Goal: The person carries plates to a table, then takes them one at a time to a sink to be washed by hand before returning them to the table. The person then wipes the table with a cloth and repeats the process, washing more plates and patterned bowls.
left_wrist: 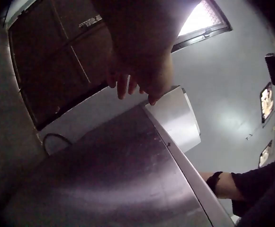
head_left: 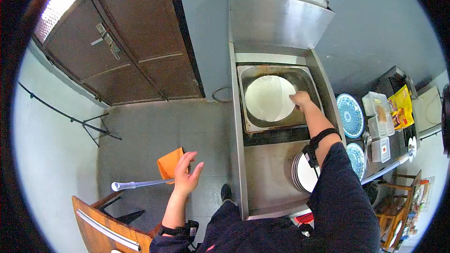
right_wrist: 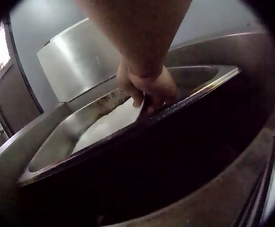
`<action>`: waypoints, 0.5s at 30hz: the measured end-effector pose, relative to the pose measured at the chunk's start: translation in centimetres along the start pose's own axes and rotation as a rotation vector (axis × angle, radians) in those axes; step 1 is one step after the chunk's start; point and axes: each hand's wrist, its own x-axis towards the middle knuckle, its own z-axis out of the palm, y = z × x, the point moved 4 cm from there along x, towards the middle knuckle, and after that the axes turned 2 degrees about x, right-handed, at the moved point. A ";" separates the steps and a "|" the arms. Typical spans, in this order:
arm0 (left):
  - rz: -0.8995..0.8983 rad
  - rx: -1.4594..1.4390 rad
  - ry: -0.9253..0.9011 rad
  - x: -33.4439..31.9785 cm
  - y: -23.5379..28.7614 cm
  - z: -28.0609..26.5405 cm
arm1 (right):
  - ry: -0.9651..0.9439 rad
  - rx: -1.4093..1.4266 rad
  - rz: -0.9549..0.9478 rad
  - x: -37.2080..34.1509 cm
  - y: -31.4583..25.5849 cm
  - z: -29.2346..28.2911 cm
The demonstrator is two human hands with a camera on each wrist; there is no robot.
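White plate [head_left: 265, 96]: in the tray [head_left: 276, 128], nearer its left edge than its right.
Right hand [head_left: 301, 100]: fingers curled, pinching the plate's right rim.
Stack [head_left: 307, 175]: other plates, by the near right corner of the trough [head_left: 265, 166].
Left hand [head_left: 186, 174]: outside the trough's left edge, fingers loosely spread, holding nothing.
Risk: a slick rim in a one-sided pinch could slip; a low lift could knock the plate on the tray's edge.
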 end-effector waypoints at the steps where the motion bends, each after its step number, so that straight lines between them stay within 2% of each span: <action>1: -0.006 0.005 0.000 0.0 0.0 0.1 | -0.010 0.006 0.009 -0.3 -0.2 0.0; 10: -0.018 0.052 -0.031 0.6 0.7 0.8 | -0.143 0.059 0.025 0.7 0.8 0.8; 13: -0.009 0.040 -0.024 0.5 0.6 0.9 | -0.176 -0.010 0.040 2.1 1.9 1.3; 15: -0.017 0.038 -0.026 0.5 0.8 0.9 | -0.252 -0.031 0.104 -0.6 0.0 0.6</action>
